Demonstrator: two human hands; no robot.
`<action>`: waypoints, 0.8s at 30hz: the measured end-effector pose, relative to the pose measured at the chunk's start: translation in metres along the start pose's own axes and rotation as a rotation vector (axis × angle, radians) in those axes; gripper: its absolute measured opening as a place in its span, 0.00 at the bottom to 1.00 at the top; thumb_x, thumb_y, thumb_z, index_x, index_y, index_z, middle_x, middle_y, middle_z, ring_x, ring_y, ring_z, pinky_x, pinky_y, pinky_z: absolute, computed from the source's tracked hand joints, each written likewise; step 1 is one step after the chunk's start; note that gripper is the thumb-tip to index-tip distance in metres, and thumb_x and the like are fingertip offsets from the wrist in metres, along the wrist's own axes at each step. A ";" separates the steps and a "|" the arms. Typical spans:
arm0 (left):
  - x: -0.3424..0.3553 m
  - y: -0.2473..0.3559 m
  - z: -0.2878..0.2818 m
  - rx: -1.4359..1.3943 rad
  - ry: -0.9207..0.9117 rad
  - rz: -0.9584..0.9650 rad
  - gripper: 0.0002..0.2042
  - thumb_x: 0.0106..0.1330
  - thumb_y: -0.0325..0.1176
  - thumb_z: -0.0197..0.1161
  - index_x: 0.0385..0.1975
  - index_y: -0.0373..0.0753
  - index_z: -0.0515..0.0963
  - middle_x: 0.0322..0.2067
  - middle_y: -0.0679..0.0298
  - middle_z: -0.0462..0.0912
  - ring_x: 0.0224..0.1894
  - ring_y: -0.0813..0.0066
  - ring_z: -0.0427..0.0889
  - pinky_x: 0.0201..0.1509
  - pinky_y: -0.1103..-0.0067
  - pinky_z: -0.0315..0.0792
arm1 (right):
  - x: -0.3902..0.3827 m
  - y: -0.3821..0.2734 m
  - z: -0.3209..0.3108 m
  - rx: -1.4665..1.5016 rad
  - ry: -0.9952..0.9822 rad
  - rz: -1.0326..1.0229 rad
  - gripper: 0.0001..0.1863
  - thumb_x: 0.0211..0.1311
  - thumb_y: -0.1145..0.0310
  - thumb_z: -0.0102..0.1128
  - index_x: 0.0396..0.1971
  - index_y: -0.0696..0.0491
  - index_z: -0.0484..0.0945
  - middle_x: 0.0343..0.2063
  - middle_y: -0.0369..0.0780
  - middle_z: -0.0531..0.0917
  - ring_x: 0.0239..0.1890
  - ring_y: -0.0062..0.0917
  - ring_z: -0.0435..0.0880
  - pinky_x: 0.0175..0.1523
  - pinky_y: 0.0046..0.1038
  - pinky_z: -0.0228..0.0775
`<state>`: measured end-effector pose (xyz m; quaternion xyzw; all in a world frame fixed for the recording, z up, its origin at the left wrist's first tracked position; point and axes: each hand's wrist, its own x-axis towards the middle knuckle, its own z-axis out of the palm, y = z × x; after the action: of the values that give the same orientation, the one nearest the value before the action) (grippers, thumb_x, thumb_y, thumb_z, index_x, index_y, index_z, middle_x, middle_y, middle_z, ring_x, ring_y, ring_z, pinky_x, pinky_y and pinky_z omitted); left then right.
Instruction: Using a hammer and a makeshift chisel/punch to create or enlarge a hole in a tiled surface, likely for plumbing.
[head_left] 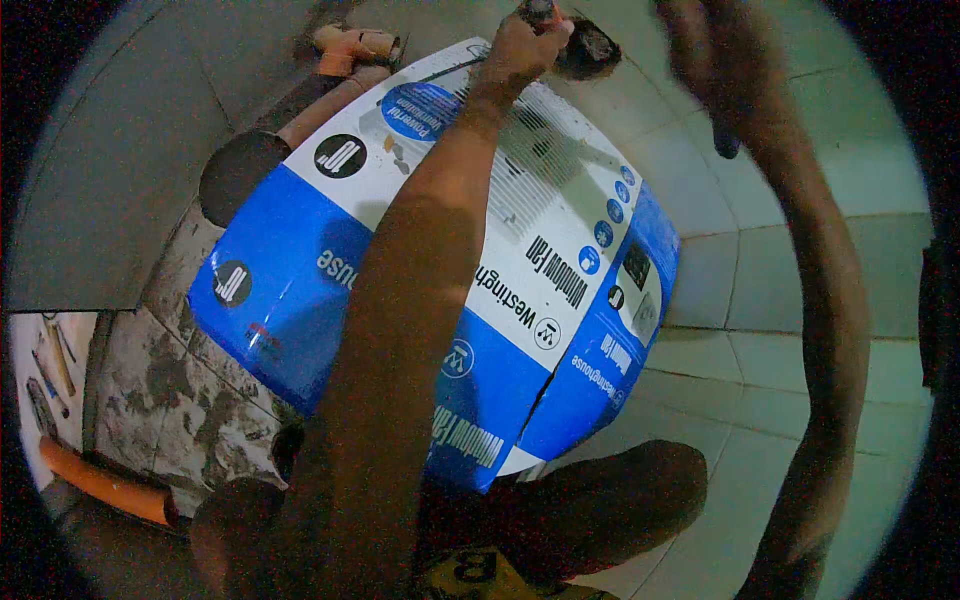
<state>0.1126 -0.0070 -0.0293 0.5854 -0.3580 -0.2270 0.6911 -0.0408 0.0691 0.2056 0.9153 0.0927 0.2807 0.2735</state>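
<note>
blue-and-white carton [530, 270] under l. arm, l. hand [520, 55] clamped on small item

l. hand is up at top edge of view, past carton's far side, fingers closed round a dark-and-orange item [541, 10]; blur + frame edge hide its exact kind. item sits just beside a dark rough patch [592, 50]. r. hand [725, 55] is raised, upper r., well apart from l. one, v. blurred; can't tell if fingers are apart or together. dark rounded end [727, 140] shows just below it, can't tell if held.

l. forearm [400, 330] crosses over carton. upper l.: orange pipe fitting [350, 48] w/ pipe [330, 103] nr carton edge, plus dark round thing [243, 178] touching or nearly touching carton's l. side. lower l.: smeared floor tiles [200, 400], orange tube [110, 485], few tools [55, 370]. pale tiles [790, 270] at r.
</note>
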 end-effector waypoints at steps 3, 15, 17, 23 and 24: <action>0.003 0.001 0.001 -0.237 0.414 0.762 0.16 0.64 0.45 0.59 0.32 0.35 0.77 0.29 0.62 0.80 0.34 0.69 0.77 0.38 0.70 0.71 | 0.001 -0.004 0.004 0.125 -0.647 0.288 0.13 0.65 0.64 0.54 0.38 0.61 0.72 0.25 0.53 0.79 0.28 0.42 0.81 0.33 0.36 0.74; 0.008 -0.024 0.012 -0.215 0.203 0.436 0.09 0.65 0.39 0.57 0.34 0.39 0.77 0.28 0.64 0.78 0.32 0.70 0.76 0.37 0.73 0.71 | 0.009 -0.014 0.002 -0.023 -0.718 0.332 0.14 0.66 0.63 0.54 0.37 0.61 0.71 0.22 0.48 0.80 0.24 0.36 0.80 0.28 0.35 0.72; 0.013 -0.033 0.013 -0.109 0.272 0.490 0.08 0.65 0.38 0.58 0.35 0.40 0.76 0.28 0.65 0.77 0.32 0.70 0.75 0.37 0.73 0.71 | 0.014 -0.010 0.000 -0.095 -0.698 0.552 0.14 0.66 0.63 0.55 0.36 0.61 0.71 0.20 0.46 0.78 0.21 0.36 0.79 0.27 0.34 0.70; 0.024 -0.040 0.025 -0.349 0.019 0.338 0.10 0.66 0.37 0.57 0.41 0.40 0.74 0.37 0.67 0.78 0.39 0.73 0.75 0.41 0.74 0.72 | -0.016 0.016 0.024 0.211 -0.250 0.145 0.14 0.67 0.61 0.53 0.39 0.58 0.71 0.23 0.50 0.78 0.25 0.44 0.79 0.29 0.41 0.68; 0.022 -0.034 0.028 -0.788 -0.008 0.334 0.10 0.65 0.37 0.58 0.40 0.38 0.74 0.36 0.66 0.78 0.38 0.73 0.75 0.41 0.73 0.72 | -0.020 0.017 0.028 0.189 -0.463 0.230 0.15 0.67 0.59 0.52 0.42 0.56 0.72 0.29 0.54 0.81 0.32 0.52 0.80 0.34 0.46 0.70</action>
<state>0.1093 -0.0485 -0.0557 0.2098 -0.3365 -0.2338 0.8877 -0.0409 0.0363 0.1864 0.9811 -0.0511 0.0834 0.1672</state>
